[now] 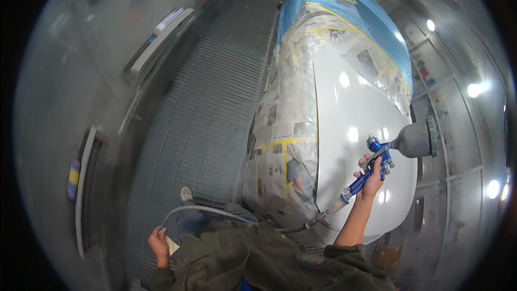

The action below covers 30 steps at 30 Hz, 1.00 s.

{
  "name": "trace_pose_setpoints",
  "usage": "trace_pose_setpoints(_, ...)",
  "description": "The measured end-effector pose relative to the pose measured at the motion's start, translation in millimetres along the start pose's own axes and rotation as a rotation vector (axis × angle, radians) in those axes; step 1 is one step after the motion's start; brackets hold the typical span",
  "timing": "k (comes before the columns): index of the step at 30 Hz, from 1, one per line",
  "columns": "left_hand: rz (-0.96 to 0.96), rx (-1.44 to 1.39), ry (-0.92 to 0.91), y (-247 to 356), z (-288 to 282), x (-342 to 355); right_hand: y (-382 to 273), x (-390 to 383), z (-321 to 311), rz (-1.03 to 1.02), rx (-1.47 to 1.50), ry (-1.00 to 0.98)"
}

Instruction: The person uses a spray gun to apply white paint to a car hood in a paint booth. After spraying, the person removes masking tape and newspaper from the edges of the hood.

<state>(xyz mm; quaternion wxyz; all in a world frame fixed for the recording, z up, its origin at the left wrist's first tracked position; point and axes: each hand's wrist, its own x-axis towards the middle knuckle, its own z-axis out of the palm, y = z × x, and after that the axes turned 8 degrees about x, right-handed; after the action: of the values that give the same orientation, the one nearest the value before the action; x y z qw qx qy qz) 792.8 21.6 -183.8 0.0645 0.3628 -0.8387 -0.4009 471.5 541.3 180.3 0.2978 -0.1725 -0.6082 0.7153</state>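
Note:
My right hand (371, 180) is wrapped round the handle of a blue spray gun (383, 153), held out over a glossy white car panel (344, 102). A grey paint cup (414, 139) sticks out from the gun to the right. Below the grip, a fitting with a clear section (338, 203) joins the gun to an air hose. At the lower left, my left hand (159, 246) is closed on the grey air hose (202, 210), which arcs across in front of my body. A pale cream piece (172, 246), too small to name, shows beside that hand.
Newspaper masking (288, 102) with yellow tape surrounds the white panel, and blue plastic sheeting (371, 13) covers the car farther off. Grated floor (199, 97) runs along the left. Wall ledges (161, 40) hold small items, and a blue-and-yellow can (74, 180) stands at far left. Bright lamps (476, 90) line the right.

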Motion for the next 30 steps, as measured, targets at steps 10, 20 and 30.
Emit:
trace_pose_setpoints(10, 0.22, 0.061, -0.314, 101, -19, 269, 1, 6, 107, -0.041, -0.071, 0.14)
trace_pose_setpoints(20, 0.339, 0.245, -0.339, 214, 33, 472, 47, 122, 207, -0.103, 0.028, 0.503)
trace_pose_setpoints(30, 0.69, 0.351, -0.645, 414, 167, 659, 36, 187, 251, -0.208, -0.019, 0.713)
